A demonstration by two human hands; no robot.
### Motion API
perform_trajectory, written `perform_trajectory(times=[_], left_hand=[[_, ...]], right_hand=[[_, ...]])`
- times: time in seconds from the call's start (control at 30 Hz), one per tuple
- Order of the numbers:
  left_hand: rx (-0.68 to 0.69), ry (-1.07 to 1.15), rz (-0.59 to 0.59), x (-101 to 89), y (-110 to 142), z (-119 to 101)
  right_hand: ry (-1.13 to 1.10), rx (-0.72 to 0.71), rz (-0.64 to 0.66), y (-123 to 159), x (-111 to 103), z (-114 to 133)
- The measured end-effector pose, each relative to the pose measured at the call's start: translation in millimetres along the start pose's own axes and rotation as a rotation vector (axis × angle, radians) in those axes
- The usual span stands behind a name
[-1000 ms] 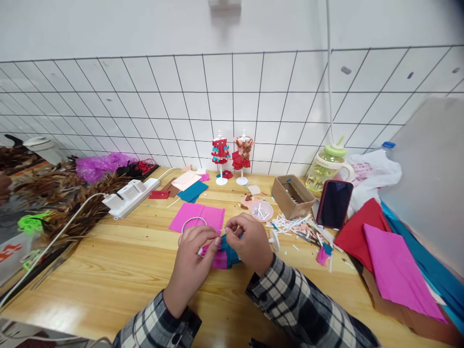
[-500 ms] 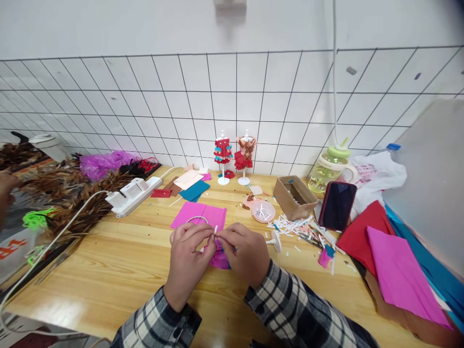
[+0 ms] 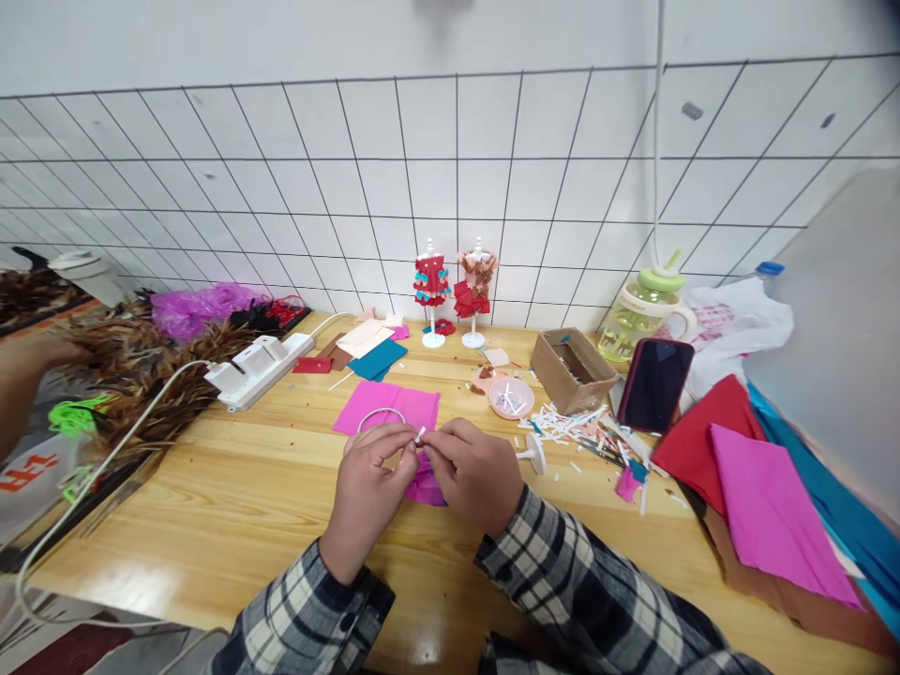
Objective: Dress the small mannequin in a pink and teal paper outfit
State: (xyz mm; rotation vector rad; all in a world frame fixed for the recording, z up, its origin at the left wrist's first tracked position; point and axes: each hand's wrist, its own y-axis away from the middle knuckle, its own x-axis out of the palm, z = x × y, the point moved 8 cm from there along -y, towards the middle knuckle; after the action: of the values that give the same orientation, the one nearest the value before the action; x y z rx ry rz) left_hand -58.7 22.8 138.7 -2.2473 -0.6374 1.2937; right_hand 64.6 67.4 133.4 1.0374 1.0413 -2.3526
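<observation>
1. The left hand (image 3: pixel 369 487) and right hand (image 3: pixel 484 473) are pinching a white strip (image 3: pixel 421 434), fingertips nearly closed, near magenta material (image 3: pixel 426 484).
2. It's looking light, flimsy (its ends probably suit gripping).

From my remote seat, I see two dress forms (image 3: pixel 431 281) side by side at the back of the table (image 3: pixel 211 525), before the tiled wall (image 3: pixel 485 197). To their left lie loose sheets (image 3: pixel 378 359), then a power strip (image 3: pixel 263 375), with feathers (image 3: pixel 169 375) farther left. Nearer me, a ring (image 3: pixel 382 410) partly overlaps a flat sheet (image 3: pixel 408 403). A stand (image 3: pixel 535 453) lies tipped just right of my right hand (image 3: pixel 482 478). Behind it sits a dish (image 3: pixel 492 398) holding scraps (image 3: pixel 511 401); right of that is an open box (image 3: pixel 583 398), with strips (image 3: pixel 562 422) in front. A phone (image 3: pixel 655 384) stands right of the box, before a jug (image 3: pixel 625 323). Overlapping folded sheets (image 3: pixel 780 511) lie far right.
</observation>
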Motion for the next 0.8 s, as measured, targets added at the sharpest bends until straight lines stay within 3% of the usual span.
perform_trajectory(times=[0.33, 0.47, 0.63, 0.8], left_hand=[[0.117, -0.099, -0.012, -7.4, -1.4, -17.2], [0.142, -0.028, 0.025, -4.8, -4.1, -24.1], [0.031, 0.206, 0.056, -6.3, -6.0, -18.7], [-0.100, 0.299, 0.087, -7.9, -2.5, -8.4]], right_hand=[[-0.260, 0.111, -0.072, -6.1, -9.8, -9.4], [-0.297, 0.138, -0.048, -8.4, -6.8, -12.0], [-0.343, 0.168, -0.085, -15.3, -16.3, -24.2], [-0.287, 0.345, -0.082, -13.0, -35.1, -64.0]])
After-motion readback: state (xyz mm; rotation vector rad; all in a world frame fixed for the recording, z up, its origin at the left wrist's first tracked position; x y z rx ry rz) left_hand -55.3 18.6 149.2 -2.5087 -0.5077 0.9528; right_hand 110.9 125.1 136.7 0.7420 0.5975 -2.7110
